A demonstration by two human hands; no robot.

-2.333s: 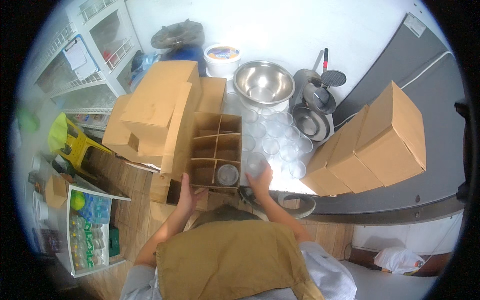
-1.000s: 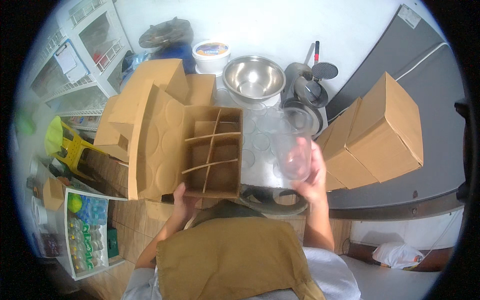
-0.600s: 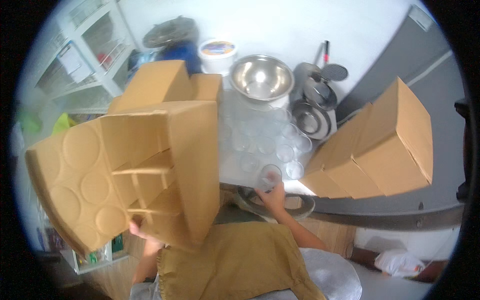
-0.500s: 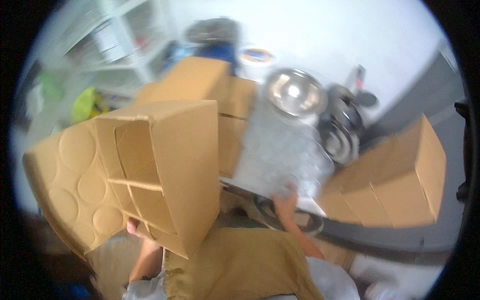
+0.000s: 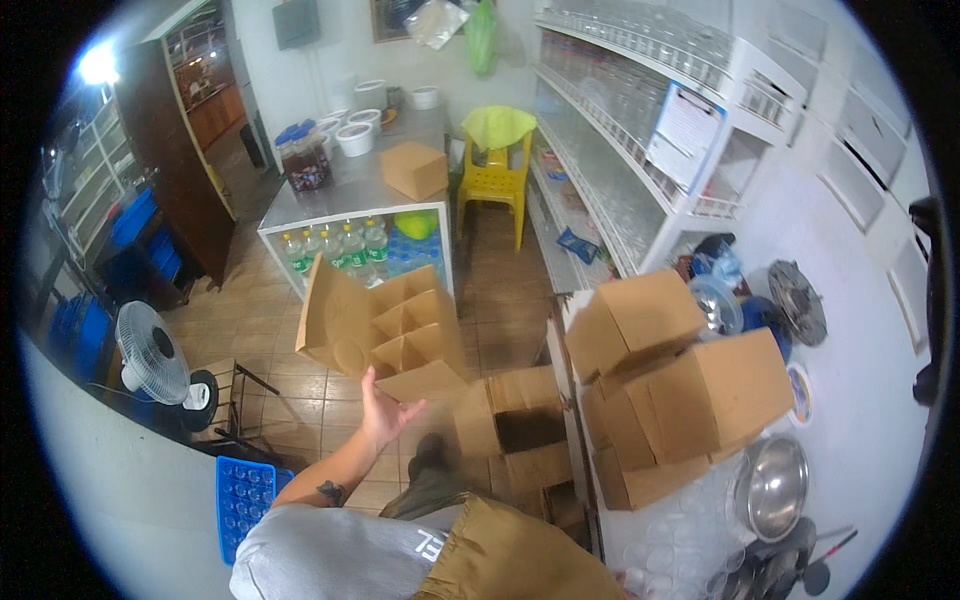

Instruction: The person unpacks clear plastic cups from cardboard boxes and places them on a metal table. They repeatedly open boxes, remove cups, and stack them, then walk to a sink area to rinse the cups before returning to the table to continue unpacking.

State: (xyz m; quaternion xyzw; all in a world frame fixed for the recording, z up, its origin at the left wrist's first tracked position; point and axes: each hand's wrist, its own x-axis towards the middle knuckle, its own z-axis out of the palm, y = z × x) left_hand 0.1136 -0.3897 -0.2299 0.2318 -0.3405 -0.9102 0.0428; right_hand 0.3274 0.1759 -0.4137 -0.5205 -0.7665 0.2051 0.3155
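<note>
My left hand (image 5: 388, 415) stretches forward with its fingers spread and its palm turned up. Right beyond the fingertips is a brown cardboard box (image 5: 385, 325) with its flap open and dividers inside. Nothing sits in the compartments I can see. Whether the fingers still touch the box's near edge I cannot tell; it appears to hang above the tiled floor, with no support showing. My right hand is out of view. Clear drinking glasses (image 5: 665, 530) crowd the white table at the lower right, beside stacked cardboard boxes (image 5: 640, 325).
Open cartons (image 5: 530, 415) lie on the floor by the table. Ahead stand a metal-topped counter (image 5: 350, 185) holding tubs and a yellow chair (image 5: 495, 185). Glass-filled shelves (image 5: 640, 130) line the right. A fan (image 5: 150, 350) and blue crate (image 5: 245, 505) are at left.
My view has swung left, away from the table toward the room. The divided box has moved away from me, and my left hand has opened from its hold. My right hand has left the view.
</note>
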